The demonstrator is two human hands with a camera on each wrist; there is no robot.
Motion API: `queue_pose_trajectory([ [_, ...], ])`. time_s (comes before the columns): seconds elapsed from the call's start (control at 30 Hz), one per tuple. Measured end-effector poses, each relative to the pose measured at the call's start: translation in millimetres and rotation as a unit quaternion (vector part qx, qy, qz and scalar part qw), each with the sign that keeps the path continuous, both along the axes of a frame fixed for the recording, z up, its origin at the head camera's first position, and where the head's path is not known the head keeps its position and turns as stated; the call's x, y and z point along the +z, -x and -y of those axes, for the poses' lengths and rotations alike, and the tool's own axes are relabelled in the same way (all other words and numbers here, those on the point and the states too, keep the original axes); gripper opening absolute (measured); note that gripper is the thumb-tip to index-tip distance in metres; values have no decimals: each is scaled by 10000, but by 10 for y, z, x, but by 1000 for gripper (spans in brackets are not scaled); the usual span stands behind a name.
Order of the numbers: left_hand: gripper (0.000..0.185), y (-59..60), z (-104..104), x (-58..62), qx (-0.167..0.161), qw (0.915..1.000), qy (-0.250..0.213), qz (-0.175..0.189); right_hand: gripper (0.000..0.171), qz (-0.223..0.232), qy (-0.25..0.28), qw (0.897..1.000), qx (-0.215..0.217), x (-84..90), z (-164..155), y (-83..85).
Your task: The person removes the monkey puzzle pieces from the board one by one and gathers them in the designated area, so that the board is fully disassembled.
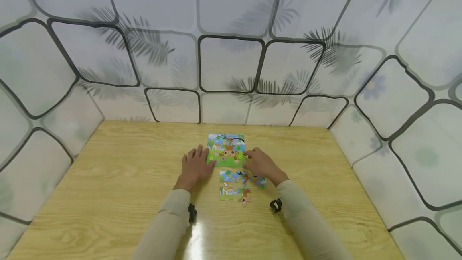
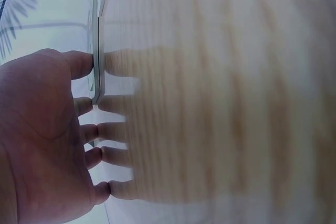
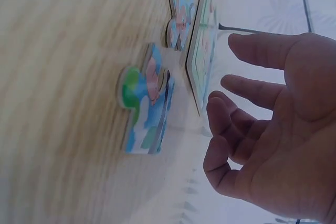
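A monkey-picture puzzle board point(image 1: 226, 147) lies flat on the table. My left hand point(image 1: 195, 166) spreads its fingers beside the board's left edge; in the left wrist view the thumb touches the board's rim point(image 2: 98, 51) and the other fingertips reach the tabletop. My right hand point(image 1: 260, 163) hovers by the board's right edge. In the right wrist view its thumb and forefinger are apart, the other fingers bent, with nothing between them. Loose puzzle pieces point(image 1: 227, 193) lie in front of the board, and one blue-green piece point(image 3: 149, 103) lies apart below the right hand.
The wooden table point(image 1: 137, 179) meets pale patterned walls point(image 1: 231, 63) at the back and sides. A piece with the monkey's face point(image 1: 244, 200) lies nearest to me among the loose pieces. Black wrist devices point(image 1: 276, 205) sit under both forearms.
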State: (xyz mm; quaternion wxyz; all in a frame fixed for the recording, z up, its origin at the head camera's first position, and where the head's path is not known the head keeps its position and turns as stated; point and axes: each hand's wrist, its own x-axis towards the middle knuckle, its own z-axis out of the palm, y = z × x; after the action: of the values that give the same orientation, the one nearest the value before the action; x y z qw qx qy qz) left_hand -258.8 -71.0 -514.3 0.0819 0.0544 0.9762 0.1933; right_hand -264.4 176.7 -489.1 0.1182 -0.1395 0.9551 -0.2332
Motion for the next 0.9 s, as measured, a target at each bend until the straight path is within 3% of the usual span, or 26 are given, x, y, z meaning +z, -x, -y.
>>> queue_pose_trajectory([
  [0.43,67,-13,10,40,-3,9999,68,-117,52,95,-227,9996,-157,-64,205,440],
  [0.67,67,-5,6,21,-34,9998,168,-116,54,140,-380,9986,-331,-84,237,515],
  [0.9,67,-20,-6,19,-23,9998,127,-153,45,64,-439,9987,-258,-62,232,550],
])
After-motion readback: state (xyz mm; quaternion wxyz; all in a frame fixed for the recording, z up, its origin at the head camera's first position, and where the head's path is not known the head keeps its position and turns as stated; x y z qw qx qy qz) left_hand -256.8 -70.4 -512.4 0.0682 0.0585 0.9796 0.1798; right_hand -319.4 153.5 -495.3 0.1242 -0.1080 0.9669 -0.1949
